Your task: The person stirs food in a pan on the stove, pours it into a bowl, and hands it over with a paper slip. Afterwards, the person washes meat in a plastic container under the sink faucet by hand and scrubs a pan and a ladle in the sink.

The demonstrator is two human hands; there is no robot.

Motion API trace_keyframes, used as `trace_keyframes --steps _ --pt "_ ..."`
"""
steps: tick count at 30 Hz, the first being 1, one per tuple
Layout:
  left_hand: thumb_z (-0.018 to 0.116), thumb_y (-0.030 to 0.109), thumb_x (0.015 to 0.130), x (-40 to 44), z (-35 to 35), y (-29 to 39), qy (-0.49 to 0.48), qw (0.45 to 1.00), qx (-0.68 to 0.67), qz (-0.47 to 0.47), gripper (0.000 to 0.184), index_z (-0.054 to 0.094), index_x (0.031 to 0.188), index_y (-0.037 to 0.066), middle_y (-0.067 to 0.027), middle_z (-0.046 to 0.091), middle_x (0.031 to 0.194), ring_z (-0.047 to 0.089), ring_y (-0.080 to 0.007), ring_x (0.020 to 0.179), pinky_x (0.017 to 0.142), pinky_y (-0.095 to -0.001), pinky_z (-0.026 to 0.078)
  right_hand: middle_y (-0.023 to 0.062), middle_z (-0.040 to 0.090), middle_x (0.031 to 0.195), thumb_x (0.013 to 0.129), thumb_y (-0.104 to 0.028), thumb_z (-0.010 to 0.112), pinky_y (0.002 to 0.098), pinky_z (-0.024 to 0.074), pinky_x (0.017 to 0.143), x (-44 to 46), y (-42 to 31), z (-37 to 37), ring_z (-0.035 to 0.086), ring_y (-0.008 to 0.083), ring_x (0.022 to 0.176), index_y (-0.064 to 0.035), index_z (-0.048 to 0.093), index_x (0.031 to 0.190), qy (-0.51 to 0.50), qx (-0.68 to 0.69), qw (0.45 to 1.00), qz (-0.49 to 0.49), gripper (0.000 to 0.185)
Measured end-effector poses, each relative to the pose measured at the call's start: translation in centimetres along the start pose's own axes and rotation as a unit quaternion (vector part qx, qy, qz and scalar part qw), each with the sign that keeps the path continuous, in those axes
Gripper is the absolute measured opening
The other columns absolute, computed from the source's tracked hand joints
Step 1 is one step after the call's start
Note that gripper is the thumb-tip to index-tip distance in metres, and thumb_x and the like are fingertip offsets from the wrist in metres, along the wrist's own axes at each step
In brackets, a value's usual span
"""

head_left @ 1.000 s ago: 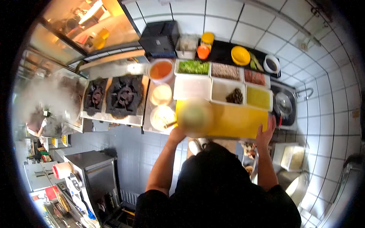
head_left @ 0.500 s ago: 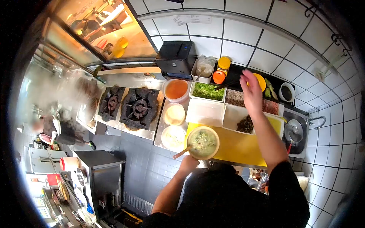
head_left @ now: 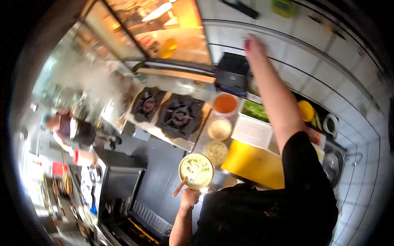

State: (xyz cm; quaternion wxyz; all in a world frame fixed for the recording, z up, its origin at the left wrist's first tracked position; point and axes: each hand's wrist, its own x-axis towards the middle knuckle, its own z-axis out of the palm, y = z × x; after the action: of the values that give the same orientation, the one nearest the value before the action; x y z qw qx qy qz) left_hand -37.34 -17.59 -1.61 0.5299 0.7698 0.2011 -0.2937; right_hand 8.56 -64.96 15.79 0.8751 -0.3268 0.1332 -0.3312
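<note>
My left hand (head_left: 190,197) is closed on the near edge of a round pale bowl (head_left: 211,176). In the bowl is a whitish, creamy mix with chopped greens. A utensil with a wooden handle (head_left: 179,187) leans out over its near-left rim; the other end is hidden in the mix. My right hand (head_left: 255,46) is stretched high near the tiled wall, above a black box-shaped machine (head_left: 233,69). Its fingers are smeared by motion. A red spot shows at its left side, too blurred to name.
Two black gas burners (head_left: 180,117) are left of a tub of orange-red liquid (head_left: 225,103). A yellow board (head_left: 250,162) lies by food trays with chopped greens (head_left: 254,110). A sink (head_left: 334,162) is at right. Another person (head_left: 76,129) stands at far left near steam.
My right hand has gone up and left, from over the food trays to the wall above the machine. The bowl in my left hand has moved left and slightly down, off the yellow board.
</note>
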Motion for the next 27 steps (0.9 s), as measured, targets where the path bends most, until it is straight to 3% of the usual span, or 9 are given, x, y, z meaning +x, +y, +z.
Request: trace_keyframes --steps 2,5,6,7,9,17,19,22,27 --pt "0.062 0.016 0.077 1.6 -3.3 -3.5 0.062 0.997 0.047 -0.025 0.018 0.066 0.079 -0.002 -0.0065 0.062 0.058 0.060 -0.0155 0.052 0.048 -0.0331 0.047 0.0093 0.063 0.080 0.092 -0.022 0.062 0.0401 0.0525 0.065 5.8 2.9 -1.7 0.060 0.0243 0.072 -0.0051 0.063 0.099 0.035 -0.107 0.992 0.059 0.019" --pt "0.059 0.018 0.076 0.7 -8.7 -6.3 0.116 0.990 0.058 -0.050 0.024 0.068 0.081 -0.003 -0.0116 0.065 0.061 0.063 -0.0192 0.053 0.050 -0.0350 0.050 0.0215 0.070 0.098 0.092 -0.023 0.059 0.0471 0.0552 0.078 6.8 4.3 -4.4 0.068 0.0379 0.089 -0.0023 0.066 0.110 -0.088 -0.687 0.643 -0.327 0.028" --pt "0.059 0.017 0.076 1.2 -10.6 -8.3 0.127 0.989 0.046 -0.058 0.023 0.068 0.081 -0.003 -0.0114 0.065 0.061 0.063 -0.0189 0.053 0.050 -0.0346 0.050 0.0235 0.069 0.102 0.093 -0.022 0.057 0.0437 0.0559 0.077 4.7 4.7 -3.3 0.067 0.0359 0.092 0.0000 0.065 0.111 -0.091 -0.755 0.590 -0.271 0.029" --pt "0.058 0.016 0.076 2.0 -12.3 -9.8 0.134 0.988 0.037 -0.064 0.022 0.069 0.082 -0.002 -0.0112 0.065 0.061 0.063 -0.0187 0.052 0.049 -0.0343 0.050 0.0144 0.067 0.094 0.094 -0.018 0.060 0.0318 0.0520 0.068 3.1 7.5 -3.2 0.064 0.0243 0.086 -0.0010 0.064 0.108 -0.145 -0.479 0.856 -0.130 0.022" --pt "0.058 0.016 0.076 1.3 -16.5 -9.2 0.142 0.985 0.052 -0.081 0.022 0.070 0.083 -0.002 -0.0119 0.065 0.060 0.064 -0.0200 0.051 0.047 -0.0349 0.050 0.0029 0.065 0.088 0.093 -0.011 0.066 0.0195 0.0501 0.060 -6.1 10.8 1.3 0.062 0.0112 0.077 -0.0054 0.063 0.100 -0.083 0.012 0.983 0.162 0.010" --pt "0.057 0.015 0.076 5.0 -31.2 -14.9 0.176 0.980 0.004 -0.092 0.023 0.068 0.084 -0.003 -0.0128 0.065 0.062 0.064 -0.0230 0.053 0.051 -0.0374 0.051 -0.0048 0.060 0.077 0.087 -0.007 0.072 0.0161 0.0241 0.043 -42.1 22.0 9.7 0.039 -0.0007 0.055 -0.0038 0.065 0.103 -0.355 -0.323 0.840 0.252 0.018" --pt "0.057 0.015 0.077 6.1 -34.6 -14.9 0.180 0.979 -0.013 -0.098 0.022 0.068 0.084 -0.003 -0.0123 0.065 0.062 0.063 -0.0221 0.052 0.050 -0.0370 0.050 0.0024 0.068 0.091 0.086 -0.001 0.071 0.0204 0.0481 0.061 -47.7 24.4 11.0 0.060 0.0057 0.073 -0.0031 0.066 0.106 -0.394 -0.378 0.794 0.266 0.021" --pt "0.057 0.014 0.077 8.5 -39.7 -14.5 0.192 0.976 -0.036 -0.095 0.020 0.067 0.082 -0.003 -0.0116 0.064 0.061 0.062 -0.0206 0.051 0.048 -0.0361 0.049 0.0049 0.069 0.099 0.084 0.000 0.072 0.0266 0.0517 0.082 -52.7 28.3 11.2 0.065 0.0119 0.090 0.0007 0.064 0.106 -0.498 -0.415 0.716 0.259 0.023" --pt "0.060 0.009 0.076 14.7 -48.7 -14.3 0.206 0.966 -0.121 -0.098 0.012 0.065 0.073 -0.001 -0.0066 0.062 0.060 0.058 -0.0153 0.048 0.043 -0.0321 0.045 0.0071 0.071 0.085 0.088 -0.004 0.072 0.0253 0.0535 0.068 -56.8 34.5 11.7 0.066 0.0098 0.073 0.0016 0.063 0.098 -0.585 -0.397 0.648 0.284 0.015"
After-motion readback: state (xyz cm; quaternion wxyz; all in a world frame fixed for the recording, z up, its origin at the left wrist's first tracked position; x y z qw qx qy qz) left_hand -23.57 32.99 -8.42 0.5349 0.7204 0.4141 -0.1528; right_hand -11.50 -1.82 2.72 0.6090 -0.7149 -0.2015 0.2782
